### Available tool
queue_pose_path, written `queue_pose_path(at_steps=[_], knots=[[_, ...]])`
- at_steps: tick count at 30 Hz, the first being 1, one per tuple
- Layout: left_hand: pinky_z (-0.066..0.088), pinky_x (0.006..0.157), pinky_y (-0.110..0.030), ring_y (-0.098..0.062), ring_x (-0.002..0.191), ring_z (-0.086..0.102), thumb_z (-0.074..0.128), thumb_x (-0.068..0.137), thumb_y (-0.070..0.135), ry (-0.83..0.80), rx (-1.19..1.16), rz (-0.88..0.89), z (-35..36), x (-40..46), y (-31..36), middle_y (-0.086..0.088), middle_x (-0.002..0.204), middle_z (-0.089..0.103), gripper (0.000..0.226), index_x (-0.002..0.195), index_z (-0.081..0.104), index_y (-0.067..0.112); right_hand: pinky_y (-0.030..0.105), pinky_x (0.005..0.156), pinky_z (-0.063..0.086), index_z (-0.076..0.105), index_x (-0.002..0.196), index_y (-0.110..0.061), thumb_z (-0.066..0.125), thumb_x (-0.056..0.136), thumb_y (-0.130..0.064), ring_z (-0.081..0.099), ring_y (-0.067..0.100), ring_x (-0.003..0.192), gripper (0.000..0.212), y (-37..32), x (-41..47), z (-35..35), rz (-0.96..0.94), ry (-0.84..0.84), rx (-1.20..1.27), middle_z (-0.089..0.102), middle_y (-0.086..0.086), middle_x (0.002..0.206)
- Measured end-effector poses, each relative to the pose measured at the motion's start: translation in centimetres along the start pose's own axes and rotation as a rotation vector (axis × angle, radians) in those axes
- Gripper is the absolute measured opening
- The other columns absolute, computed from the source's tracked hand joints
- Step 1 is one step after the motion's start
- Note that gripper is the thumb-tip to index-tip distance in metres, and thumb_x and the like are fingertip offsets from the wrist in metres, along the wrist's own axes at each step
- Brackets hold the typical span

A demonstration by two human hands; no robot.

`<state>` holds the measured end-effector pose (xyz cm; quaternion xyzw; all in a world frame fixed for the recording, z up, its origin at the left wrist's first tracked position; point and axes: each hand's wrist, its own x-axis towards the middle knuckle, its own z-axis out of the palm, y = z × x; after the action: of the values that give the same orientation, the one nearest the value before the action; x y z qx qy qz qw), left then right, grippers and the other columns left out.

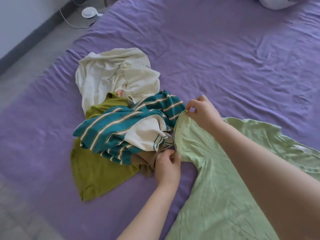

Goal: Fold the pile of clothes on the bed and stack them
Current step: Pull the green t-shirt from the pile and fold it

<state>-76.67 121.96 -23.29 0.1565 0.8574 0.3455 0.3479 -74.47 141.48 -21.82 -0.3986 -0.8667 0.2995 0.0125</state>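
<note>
A light green shirt [204,170] lies spread on the purple bed [225,58], reaching toward the lower right. My right hand [202,111] pinches the far corner of its sleeve edge. My left hand [167,167] pinches the near corner of the same edge. Just left of the sleeve sits the pile: a teal striped garment [121,125] on top, an olive green one [93,174] under it, a cream white one [110,73] behind, and a tan piece [145,161] beside my left hand.
The bed's left edge runs along a grey floor [26,70]. A small white round device [90,13] with a cable lies on the floor at the top left. A white and dark bundle [275,2] sits at the bed's far right corner.
</note>
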Motion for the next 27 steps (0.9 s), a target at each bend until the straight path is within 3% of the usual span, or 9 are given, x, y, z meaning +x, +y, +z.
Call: queue_pose_path(at_steps=[4, 7, 13, 16, 18, 20, 22, 24, 27], knots=[[0.047, 0.082, -0.030, -0.018, 0.089, 0.058, 0.065, 0.087, 0.015, 0.036, -0.074, 0.103, 0.6, -1.9, 1.5, -0.005, 0.098, 0.061, 0.009, 0.096, 0.065, 0.014, 0.033, 0.070, 0.048, 0.062, 0.087, -0.029, 0.065, 0.086, -0.020, 0.055, 0.020, 0.073, 0.010, 1.6, -1.4, -3.9, 0.031, -0.064, 0.064, 0.051, -0.004, 0.073], [0.047, 0.076, -0.033, -0.020, 0.085, 0.059, 0.067, 0.084, 0.013, 0.014, 0.011, 0.290, 1.9, -3.5, 2.8, -0.003, 0.092, 0.063, 0.009, 0.093, 0.067, 0.013, 0.020, 0.057, 0.047, 0.060, 0.078, -0.027, 0.064, 0.085, -0.010, 0.064, 0.004, 0.060, 0.019, 3.7, -3.8, -6.4, 0.107, -0.118, 0.179, 0.064, -0.007, 0.070], [0.048, 0.059, -0.024, -0.018, 0.070, 0.062, 0.081, 0.059, 0.010, -0.079, 0.410, 0.814, 6.2, -6.8, 4.2, 0.005, 0.073, 0.064, 0.025, 0.079, 0.071, 0.021, 0.027, 0.075, 0.053, 0.063, 0.076, -0.025, 0.067, 0.082, -0.003, 0.068, 0.004, 0.067, 0.023, 9.5, -9.7, -9.6, 0.258, -0.153, 0.197, 0.071, -0.008, 0.072], [0.050, 0.065, -0.021, -0.014, 0.071, 0.062, 0.085, 0.057, 0.021, -0.136, 0.518, 0.894, 7.7, -7.2, 3.7, 0.008, 0.074, 0.063, 0.024, 0.078, 0.072, 0.025, 0.011, 0.062, 0.045, 0.065, 0.080, -0.022, 0.066, 0.081, 0.000, 0.066, 0.010, 0.071, 0.022, 12.2, -12.0, -9.4, 0.340, -0.024, 0.178, 0.071, 0.001, 0.083], [0.046, 0.091, -0.028, -0.017, 0.098, 0.060, 0.077, 0.070, 0.037, -0.228, 0.640, 0.871, 8.6, -7.3, 3.3, 0.004, 0.102, 0.065, 0.037, 0.105, 0.069, 0.028, 0.020, 0.076, 0.046, 0.068, 0.102, -0.019, 0.061, 0.086, -0.003, 0.064, 0.019, 0.091, 0.023, 13.4, -13.2, -8.8, 0.389, 0.040, 0.103, 0.070, 0.006, 0.103], [0.009, 0.117, -0.042, -0.022, 0.140, 0.024, 0.048, 0.092, 0.047, -0.356, 0.784, 0.786, 9.2, -6.6, 2.8, -0.001, 0.150, 0.034, 0.056, 0.144, 0.035, 0.031, 0.030, 0.097, 0.041, 0.056, 0.129, -0.018, 0.051, 0.091, -0.002, 0.054, 0.024, 0.118, 0.041, 13.8, -14.3, -7.7, 0.391, 0.017, 0.042, 0.057, 0.008, 0.131], [-0.020, 0.111, -0.046, -0.023, 0.146, -0.012, 0.029, 0.101, 0.039, -0.388, 0.939, 0.752, 9.7, -5.3, 2.5, 0.004, 0.161, -0.002, 0.057, 0.152, 0.006, 0.032, 0.035, 0.105, 0.034, 0.041, 0.142, -0.021, 0.048, 0.092, -0.004, 0.040, 0.026, 0.131, 0.053, 13.4, -15.8, -6.1, 0.342, -0.036, -0.063, 0.040, 0.006, 0.147], [-0.026, 0.105, -0.051, -0.026, 0.143, -0.024, 0.026, 0.102, 0.032, -0.375, 1.092, 0.764, 10.2, -4.0, 2.0, 0.004, 0.159, -0.016, 0.057, 0.151, -0.005, 0.033, 0.038, 0.108, 0.030, 0.031, 0.146, -0.025, 0.049, 0.093, -0.016, 0.029, 0.028, 0.137, 0.057, 13.1, -17.6, -4.3, 0.316, -0.068, -0.216, 0.027, 0.007, 0.154], [-0.022, 0.104, -0.061, -0.029, 0.142, -0.028, 0.019, 0.100, 0.050, -0.415, 1.255, 0.728, 10.3, -2.5, 1.2, 0.002, 0.156, -0.026, 0.059, 0.148, -0.014, 0.038, 0.040, 0.114, 0.020, 0.019, 0.149, -0.032, 0.045, 0.097, -0.032, 0.011, 0.026, 0.145, 0.058, 13.0, -20.8, -1.6, 0.357, -0.103, -0.346, 0.009, 0.007, 0.159]])
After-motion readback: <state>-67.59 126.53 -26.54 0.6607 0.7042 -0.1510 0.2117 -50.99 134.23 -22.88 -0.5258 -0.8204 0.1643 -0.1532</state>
